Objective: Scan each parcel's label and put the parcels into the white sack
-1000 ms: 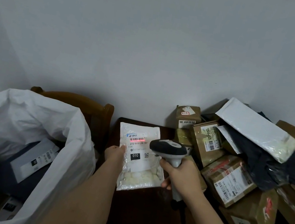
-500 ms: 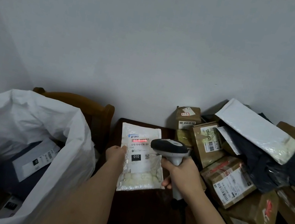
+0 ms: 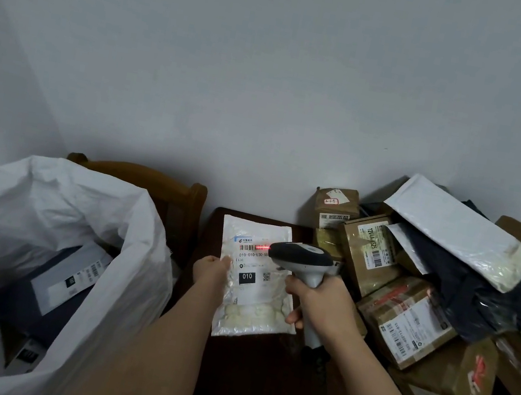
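Standing against a plain grey wall (image 3: pixel 273 77), a dark wooden table (image 3: pixel 253 387) carries the work; all positions below refer to this table. One wooden chair (image 3: pixel 163 187) stands at its left, partly behind one white sack (image 3: pixel 41 211), whose open mouth shows at least two labelled parcels inside. A heap of parcels (image 3: pixel 426 296) covers the table's right side: at least six brown boxes, one white mailer on top and one dark bag; the exact total cannot be told. Over the table's rear centre, the left hand (image 3: pixel 213 271) pinches the left edge of one white padded parcel (image 3: pixel 255 280), label facing up. The right hand (image 3: pixel 319 307) is wrapped round the handle of one scanner (image 3: pixel 302 258), with a red line lying across the label's barcode.
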